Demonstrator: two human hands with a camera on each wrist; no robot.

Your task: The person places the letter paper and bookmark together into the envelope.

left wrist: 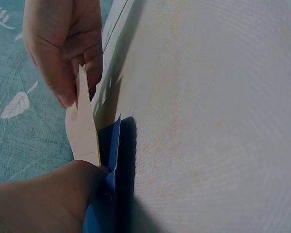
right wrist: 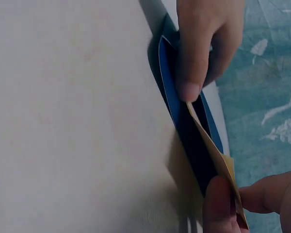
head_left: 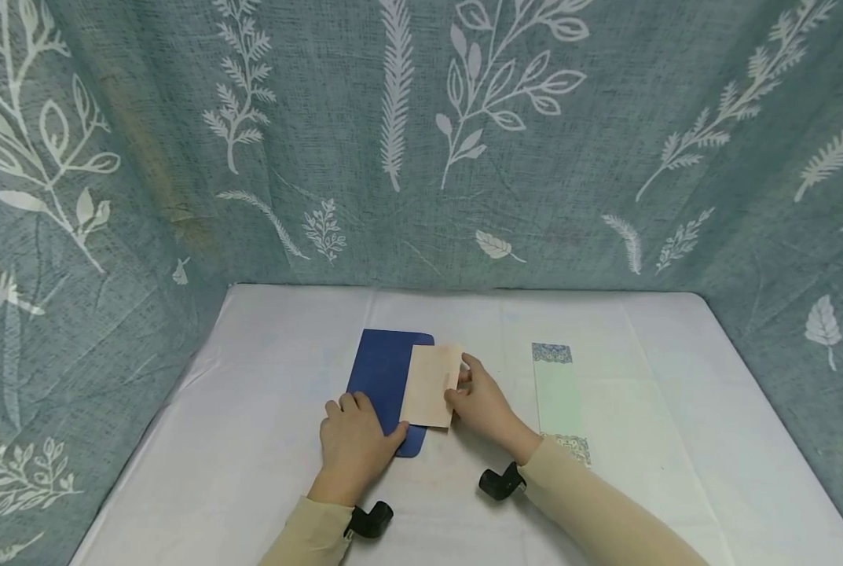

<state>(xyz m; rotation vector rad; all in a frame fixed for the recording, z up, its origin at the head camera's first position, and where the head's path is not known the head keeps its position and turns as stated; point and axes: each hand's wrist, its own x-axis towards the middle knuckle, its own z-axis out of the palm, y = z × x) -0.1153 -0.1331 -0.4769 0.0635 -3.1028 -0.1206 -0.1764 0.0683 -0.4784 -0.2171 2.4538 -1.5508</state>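
Observation:
A dark blue envelope (head_left: 387,358) lies on the table with its mouth gaping to the right, as the right wrist view shows. My left hand (head_left: 355,448) grips its near part, the thumb at the mouth beside a cream folded card (head_left: 426,387). In the left wrist view the card (left wrist: 85,138) stands partly inside the envelope (left wrist: 103,204). My right hand (head_left: 483,402) pinches the card's outer right edge between thumb and fingers. From the right wrist, the card (right wrist: 211,145) runs between the envelope's two walls, its inner end hidden.
Right of my hands a pale green paper strip (head_left: 558,397) with patterned ends lies flat on the white table (head_left: 280,354), its near end close to my right sleeve. A leaf-print teal curtain (head_left: 421,220) rises behind the table and along both sides.

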